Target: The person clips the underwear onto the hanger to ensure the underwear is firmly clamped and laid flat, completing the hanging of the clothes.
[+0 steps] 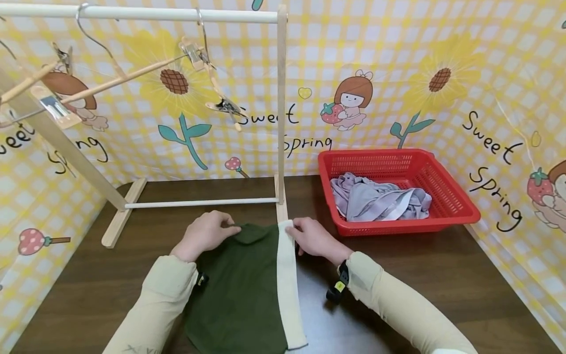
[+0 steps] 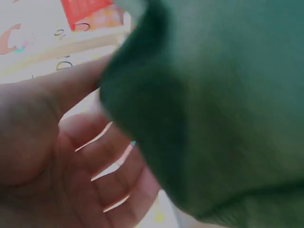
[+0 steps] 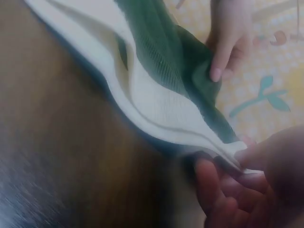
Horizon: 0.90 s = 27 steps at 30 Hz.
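Note:
A dark green garment [image 1: 240, 290] with a wide white band [image 1: 289, 285] along its right side lies in front of me on the table. My left hand [image 1: 205, 236] pinches the green cloth at its far left corner between thumb and fingers. At the far end of the white band, my right hand [image 1: 311, 238] pinches the band's layers together. In the right wrist view, the band [image 3: 164, 111] gapes into two layers, and the green part [image 3: 156, 52] looks ribbed. Green cloth [image 2: 228, 118] covers much of the left wrist view, partly hiding the fingers.
A red plastic basket [image 1: 400, 226] holding crumpled lilac cloth [image 1: 376, 196] stands at the back right. Behind the left hand rises a rack with a white top rail [image 1: 146, 13]. Wooden clip hangers [image 1: 124, 76] hang from it. Patterned yellow checked fabric [image 1: 398, 44] backs the table [image 1: 442, 280].

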Available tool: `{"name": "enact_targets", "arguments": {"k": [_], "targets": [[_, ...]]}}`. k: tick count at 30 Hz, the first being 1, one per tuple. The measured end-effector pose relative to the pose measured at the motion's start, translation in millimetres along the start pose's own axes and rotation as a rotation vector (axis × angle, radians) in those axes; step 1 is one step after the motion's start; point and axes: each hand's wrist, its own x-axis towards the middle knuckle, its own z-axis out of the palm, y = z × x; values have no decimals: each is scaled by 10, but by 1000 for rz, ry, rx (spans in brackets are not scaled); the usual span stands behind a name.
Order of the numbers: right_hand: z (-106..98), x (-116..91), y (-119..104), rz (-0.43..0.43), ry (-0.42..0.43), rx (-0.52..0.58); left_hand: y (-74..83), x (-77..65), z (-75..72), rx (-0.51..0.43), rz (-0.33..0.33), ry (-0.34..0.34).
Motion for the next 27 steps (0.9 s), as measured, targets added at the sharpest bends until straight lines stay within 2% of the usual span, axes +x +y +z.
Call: {"name": "enact_targets", "arguments": {"k": [2,5,10,13,17,19,21,22,24,27], "targets": [[-25,29,14,33,25,-3,-50,37,0,-24,2,46],[-46,73,44,72,54,-7,-159,91,-4,-82,-8,82],[-56,155,89,112,67,-13,-321,168,-2,-157,-31,77],[-44,205,106,135,95,-14,-338,204,32,-150,-55,93],[-26,213,100,169,163,-23,-277,206,96,-108,-62,190],[-21,176,80,153,193,-49,-216,189,122,-95,-10,235],[-17,118,63,103,203,-95,-139,166,144,-92,93,233],[-16,83,53,70,202,-125,-101,155,158,-90,152,210],[-11,5,29,9,177,-198,-20,121,191,-92,250,123],[2,-124,4,-33,90,-292,72,57,258,-59,321,-33]]}}
